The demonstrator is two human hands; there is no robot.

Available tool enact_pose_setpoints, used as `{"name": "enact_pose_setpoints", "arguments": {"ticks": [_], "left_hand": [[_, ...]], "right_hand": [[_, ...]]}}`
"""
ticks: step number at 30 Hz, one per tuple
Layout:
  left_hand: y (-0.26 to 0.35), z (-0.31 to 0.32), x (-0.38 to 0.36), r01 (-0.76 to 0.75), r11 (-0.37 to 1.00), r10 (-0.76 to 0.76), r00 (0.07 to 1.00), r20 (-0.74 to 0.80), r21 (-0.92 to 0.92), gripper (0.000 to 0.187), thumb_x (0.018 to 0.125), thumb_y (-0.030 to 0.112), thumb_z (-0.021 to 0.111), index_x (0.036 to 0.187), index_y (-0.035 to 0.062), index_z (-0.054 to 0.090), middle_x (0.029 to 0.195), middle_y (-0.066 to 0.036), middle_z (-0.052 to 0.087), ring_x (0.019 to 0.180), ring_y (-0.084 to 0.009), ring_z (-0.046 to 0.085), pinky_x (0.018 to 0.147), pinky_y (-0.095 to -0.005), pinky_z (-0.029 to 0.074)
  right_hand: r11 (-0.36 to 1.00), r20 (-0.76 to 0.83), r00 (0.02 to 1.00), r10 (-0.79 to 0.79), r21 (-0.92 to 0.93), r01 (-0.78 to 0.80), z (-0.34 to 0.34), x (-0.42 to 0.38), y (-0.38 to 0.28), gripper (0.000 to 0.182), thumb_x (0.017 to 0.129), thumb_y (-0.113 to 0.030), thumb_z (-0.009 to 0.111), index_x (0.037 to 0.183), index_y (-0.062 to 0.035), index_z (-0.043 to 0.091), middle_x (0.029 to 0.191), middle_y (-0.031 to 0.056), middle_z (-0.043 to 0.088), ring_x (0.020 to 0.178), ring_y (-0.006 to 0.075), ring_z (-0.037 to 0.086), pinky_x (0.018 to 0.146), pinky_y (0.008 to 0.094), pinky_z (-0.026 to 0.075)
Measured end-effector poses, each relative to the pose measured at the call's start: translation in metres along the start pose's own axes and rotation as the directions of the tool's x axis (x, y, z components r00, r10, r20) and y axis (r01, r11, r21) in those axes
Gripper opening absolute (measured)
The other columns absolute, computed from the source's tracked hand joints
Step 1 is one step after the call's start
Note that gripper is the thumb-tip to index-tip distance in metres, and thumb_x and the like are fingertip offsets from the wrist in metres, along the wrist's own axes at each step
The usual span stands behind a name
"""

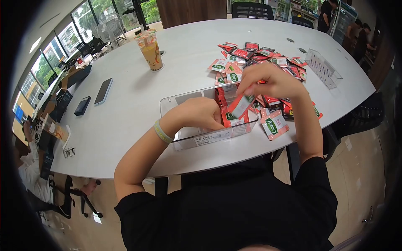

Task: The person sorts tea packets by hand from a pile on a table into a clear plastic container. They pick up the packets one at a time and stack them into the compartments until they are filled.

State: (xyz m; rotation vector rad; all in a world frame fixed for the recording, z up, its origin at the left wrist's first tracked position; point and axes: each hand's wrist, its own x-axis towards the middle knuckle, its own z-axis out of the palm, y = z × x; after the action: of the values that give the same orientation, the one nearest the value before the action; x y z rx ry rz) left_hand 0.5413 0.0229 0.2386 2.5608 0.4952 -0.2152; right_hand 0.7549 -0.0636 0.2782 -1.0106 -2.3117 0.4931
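A clear plastic box lies at the near edge of the table, with red sachets standing in a row in its right part. My right hand is closed on a red and white Cozy tea sachet, holding it tilted over the box's right end. My left hand reaches into the box with curled fingers, up against the sachets there. Its fingertips are partly hidden, so what they grip does not show. One loose Cozy sachet rests on the table right of the box.
A pile of red and black sachets spreads behind and right of the box. Beyond it stands a clear acrylic holder. To the left are a bubble tea cup, a phone, a dark case and eyeglasses.
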Motion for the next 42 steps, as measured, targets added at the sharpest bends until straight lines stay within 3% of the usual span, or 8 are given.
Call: {"name": "enact_pose_setpoints", "arguments": {"ticks": [12,16,19,24,32,35,37,42], "left_hand": [[-0.003,0.0,-0.001,-0.105,0.989,0.114,0.989,0.089,-0.102,0.029,0.078,0.027,0.059,0.064,0.0019,0.062,0.056,-0.005,0.059,0.054,-0.015,0.058,0.055,-0.0291,0.045],[0.0,-0.003,0.001,-0.099,0.995,0.098,0.984,0.15,0.004,0.029,0.082,0.024,0.055,0.066,0.0002,0.059,0.055,-0.006,0.056,0.052,-0.0147,0.054,0.053,-0.03,0.042],[0.004,-0.001,-0.001,-0.057,0.997,0.062,0.992,0.106,-0.051,0.029,0.083,0.025,0.055,0.07,-0.0005,0.06,0.056,-0.007,0.057,0.053,-0.0154,0.055,0.053,-0.03,0.042],[0.0,0.002,0.001,-0.081,0.997,0.081,0.992,0.101,0.001,0.032,0.083,0.029,0.055,0.074,-0.0011,0.061,0.058,-0.009,0.059,0.053,-0.0179,0.056,0.054,-0.0312,0.042],[0.001,0.003,0.001,-0.066,0.997,0.063,0.993,0.104,0.028,0.034,0.083,0.032,0.056,0.075,-0.0006,0.062,0.062,-0.011,0.059,0.056,-0.0213,0.055,0.055,-0.033,0.042],[0.001,0.003,0.0,-0.068,0.997,0.064,0.994,0.093,0.046,0.034,0.083,0.032,0.056,0.074,-0.0006,0.062,0.063,-0.011,0.059,0.057,-0.0209,0.055,0.055,-0.0331,0.042],[0.002,0.001,0.0,-0.048,0.998,0.044,0.994,0.104,0.036,0.034,0.083,0.032,0.056,0.074,-0.0007,0.062,0.062,-0.01,0.059,0.057,-0.0206,0.055,0.055,-0.033,0.042],[0.0,0.003,0.001,-0.057,0.998,0.053,0.993,0.104,0.029,0.033,0.084,0.03,0.055,0.073,-0.0009,0.061,0.061,-0.01,0.058,0.056,-0.0197,0.055,0.054,-0.0327,0.042]], "right_hand": [[0.934,0.272,0.961,0.054,-0.355,0.048,0.053,0.021,-0.012,0.023,0.067,-0.004,0.07,0.089,-0.0062,0.063,0.081,0.0059,0.059,0.079,0.0234,0.056,0.072,0.0328,0.044],[1.0,-0.064,0.998,0.013,0.011,-0.012,0.016,0.014,0.019,0.032,0.063,-0.013,0.078,0.09,-0.0048,0.063,0.084,0.0027,0.059,0.076,0.014,0.056,0.066,0.0278,0.045],[0.95,-0.439,0.869,0.229,-0.093,-0.297,-0.025,0.009,0.081,0.027,0.07,-0.026,0.073,0.084,-0.0034,0.067,0.077,0.0068,0.063,0.069,0.0202,0.06,0.071,0.0329,0.047],[0.487,-0.575,0.692,0.436,-0.497,-0.719,-0.051,-0.018,0.193,0.029,0.078,-0.039,0.063,0.083,-0.0108,0.071,0.085,0.0143,0.066,0.081,0.0291,0.063,0.074,0.0407,0.048],[0.266,-0.518,0.486,0.704,-0.442,-0.856,-0.044,-0.018,0.198,0.03,0.08,-0.037,0.058,0.091,-0.0114,0.07,0.092,0.0158,0.066,0.092,0.0303,0.061,0.079,0.0445,0.047],[0.262,-0.538,0.541,0.646,-0.509,-0.82,-0.047,-0.019,0.179,0.027,0.078,-0.022,0.058,0.098,-0.0073,0.067,0.096,0.0167,0.065,0.092,0.0327,0.061,0.08,0.0429,0.047],[0.609,-0.485,0.734,0.475,-0.42,-0.673,-0.055,-0.025,0.177,0.037,0.07,-0.005,0.055,0.106,-0.0036,0.064,0.1,0.0165,0.064,0.093,0.0317,0.061,0.083,0.0381,0.047],[0.874,-0.477,0.805,0.353,-0.139,-0.466,-0.054,-0.016,0.113,0.048,0.065,0.009,0.047,0.111,0.0007,0.06,0.104,0.0151,0.063,0.096,0.0216,0.059,0.086,0.0291,0.044]]}}
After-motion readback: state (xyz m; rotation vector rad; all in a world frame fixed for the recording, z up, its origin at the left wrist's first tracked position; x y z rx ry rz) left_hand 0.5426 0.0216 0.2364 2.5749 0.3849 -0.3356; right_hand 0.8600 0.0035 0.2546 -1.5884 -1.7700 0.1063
